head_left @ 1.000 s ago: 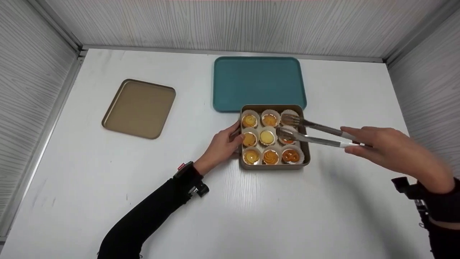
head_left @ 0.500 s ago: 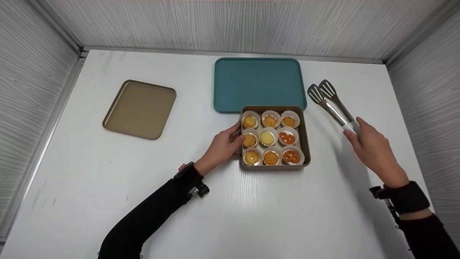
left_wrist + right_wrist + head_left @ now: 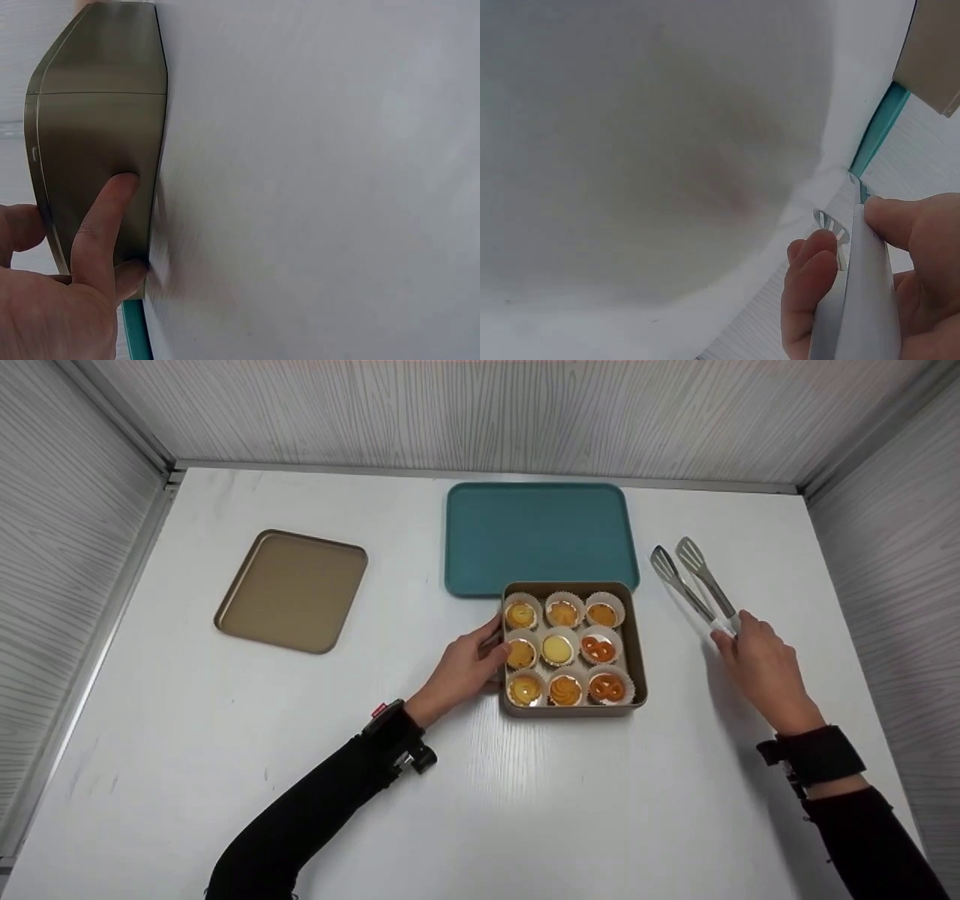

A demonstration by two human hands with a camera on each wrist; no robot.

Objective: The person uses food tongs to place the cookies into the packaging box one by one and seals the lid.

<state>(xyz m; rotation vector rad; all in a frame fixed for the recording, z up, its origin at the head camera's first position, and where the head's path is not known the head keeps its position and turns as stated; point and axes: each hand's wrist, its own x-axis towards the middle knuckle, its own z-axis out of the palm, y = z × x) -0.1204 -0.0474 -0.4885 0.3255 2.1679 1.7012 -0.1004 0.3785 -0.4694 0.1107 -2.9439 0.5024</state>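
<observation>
Steel tongs (image 3: 694, 583) lie on the white table (image 3: 525, 810) right of the baking tin (image 3: 638, 660), my right hand (image 3: 761, 667) pinching their handle end. They look stiff, light and slick, best held mid-arm. My left hand (image 3: 461, 669) presses straight fingers on the tin's side; its tarts (image 3: 559, 648) seem fragile.

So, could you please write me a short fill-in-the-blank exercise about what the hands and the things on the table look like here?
1. The square tin holds ____ small tarts in paper cups.
2. The right hand holds a pair of metal ____.
3. The left hand rests against the tin's ____ side.
4. The tray just behind the tin is ____ in colour.

Missing words: nine; tongs; left; teal
</observation>
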